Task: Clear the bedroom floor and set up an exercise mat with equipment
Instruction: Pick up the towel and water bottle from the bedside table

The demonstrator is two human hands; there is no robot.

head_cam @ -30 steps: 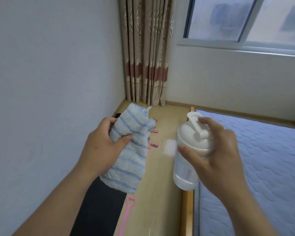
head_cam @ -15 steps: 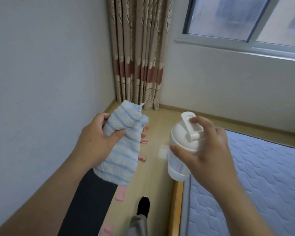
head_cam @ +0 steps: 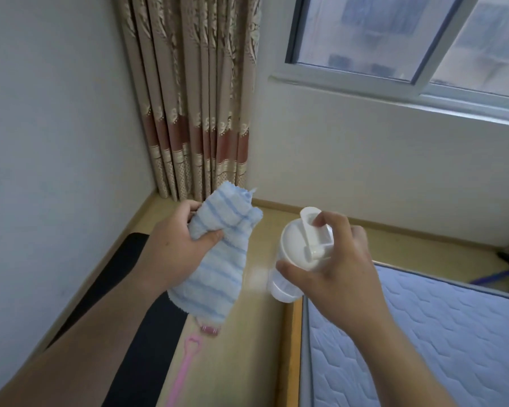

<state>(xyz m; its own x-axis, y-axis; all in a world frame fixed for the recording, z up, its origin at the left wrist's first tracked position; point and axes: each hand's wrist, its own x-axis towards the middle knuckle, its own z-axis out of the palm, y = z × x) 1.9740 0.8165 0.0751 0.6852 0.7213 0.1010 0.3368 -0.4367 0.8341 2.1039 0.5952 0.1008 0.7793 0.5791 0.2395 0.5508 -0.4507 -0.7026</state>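
Observation:
My left hand point(head_cam: 177, 254) grips a folded blue-and-white striped towel point(head_cam: 215, 259) at chest height, thumb pressed across its front. My right hand point(head_cam: 335, 268) holds a white shaker bottle point(head_cam: 294, 254) from above, fingers curled round its lid and flip cap. Below my left arm a black exercise mat point(head_cam: 147, 324) lies along the left wall on the wooden floor point(head_cam: 247, 348). A pink band or strap point(head_cam: 185, 368) lies on the floor beside the mat, and a small pink clip point(head_cam: 209, 329) shows just under the towel's hem.
A bed with a blue quilted mattress point(head_cam: 409, 342) and wooden frame fills the right side. Patterned curtains point(head_cam: 194, 98) hang in the far corner beside a window point(head_cam: 394, 39). A white wall runs close on the left. The floor strip between mat and bed is narrow.
The view has tilted and shifted: a foot seen below half a second ago is out of sight. Both hands keep their hold on the towel and bottle, staying close together.

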